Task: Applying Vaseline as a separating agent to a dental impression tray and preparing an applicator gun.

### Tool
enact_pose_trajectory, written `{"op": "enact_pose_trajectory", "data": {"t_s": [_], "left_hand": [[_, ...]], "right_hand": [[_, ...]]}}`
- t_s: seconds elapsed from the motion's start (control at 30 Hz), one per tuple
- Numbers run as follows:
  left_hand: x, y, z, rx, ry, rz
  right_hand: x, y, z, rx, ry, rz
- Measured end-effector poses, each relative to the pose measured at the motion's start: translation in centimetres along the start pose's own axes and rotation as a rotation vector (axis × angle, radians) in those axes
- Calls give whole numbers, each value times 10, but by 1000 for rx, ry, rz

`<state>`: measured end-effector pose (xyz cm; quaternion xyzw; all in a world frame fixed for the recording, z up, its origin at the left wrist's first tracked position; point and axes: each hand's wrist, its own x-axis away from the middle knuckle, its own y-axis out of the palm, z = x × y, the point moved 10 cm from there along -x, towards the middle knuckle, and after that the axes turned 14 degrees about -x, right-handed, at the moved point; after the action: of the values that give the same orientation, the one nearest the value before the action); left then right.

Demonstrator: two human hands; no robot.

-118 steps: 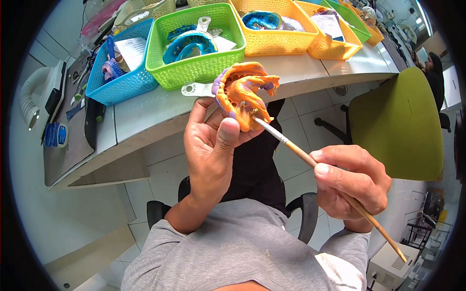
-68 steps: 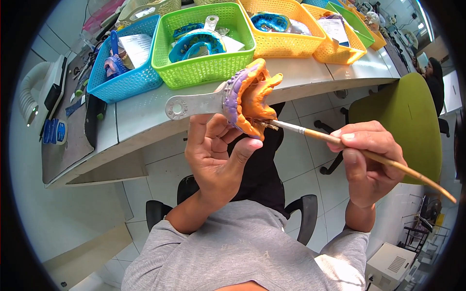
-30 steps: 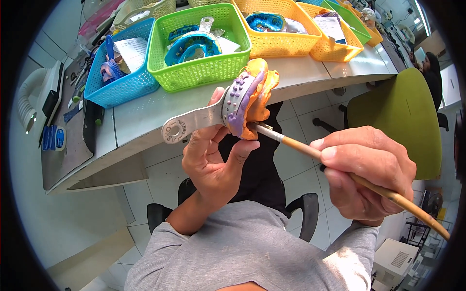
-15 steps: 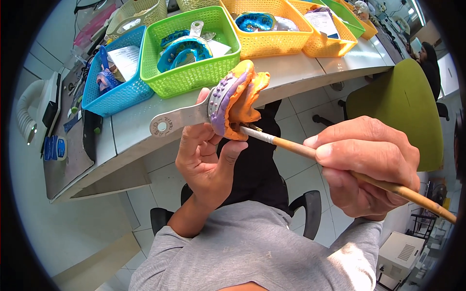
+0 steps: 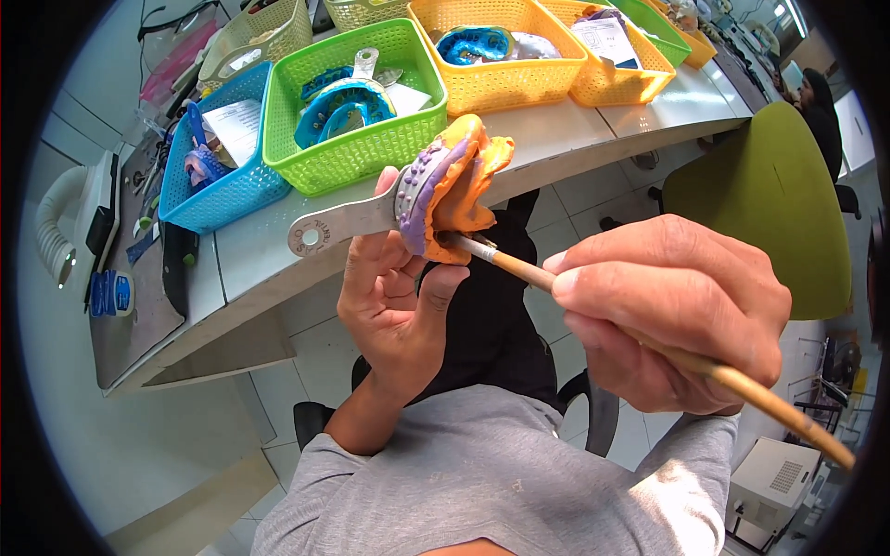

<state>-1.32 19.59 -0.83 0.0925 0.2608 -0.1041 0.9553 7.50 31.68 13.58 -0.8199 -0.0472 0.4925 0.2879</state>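
A white bench point(image 5: 593, 139) is seen running across the upper part of the view, with a row of plastic baskets set along it: a blue basket point(image 5: 218, 185) at the left, a green basket point(image 5: 371, 148) holding blue dental trays, then an orange basket point(image 5: 501, 79) and further ones beyond. An olive-green chair point(image 5: 769, 195) is placed at the right, well apart from the hands. In front of the bench edge, a dental impression tray point(image 5: 445, 190) filled with orange and purple material is held up by the left hand point(image 5: 394, 301); its grip is closed around the tray, with the thumb against the lower edge and the metal handle point(image 5: 338, 222) left pointing toward the blue basket. Compared with half a second earlier, the tray has been kept at nearly the same tilt, while the right hand point(image 5: 672, 324) has been brought nearer the camera. That hand's grip is closed on a wooden brush point(image 5: 649, 338), pinched like a pen, and the brush tip point(image 5: 461, 243) is now laid against the underside of the orange material. From this it is judged that brushing of the impression is under way, with contact kept at the lower rim.
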Motion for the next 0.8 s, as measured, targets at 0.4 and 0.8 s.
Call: {"op": "enact_pose_trajectory", "data": {"t_s": [0.4,0.8], "left_hand": [[-5,8,-7,153,-115,-60],[-6,7,-8,176,-195,-29]], "right_hand": [[17,-29,7,-88,154,201],[14,-13,14,-95,90,87]]}}
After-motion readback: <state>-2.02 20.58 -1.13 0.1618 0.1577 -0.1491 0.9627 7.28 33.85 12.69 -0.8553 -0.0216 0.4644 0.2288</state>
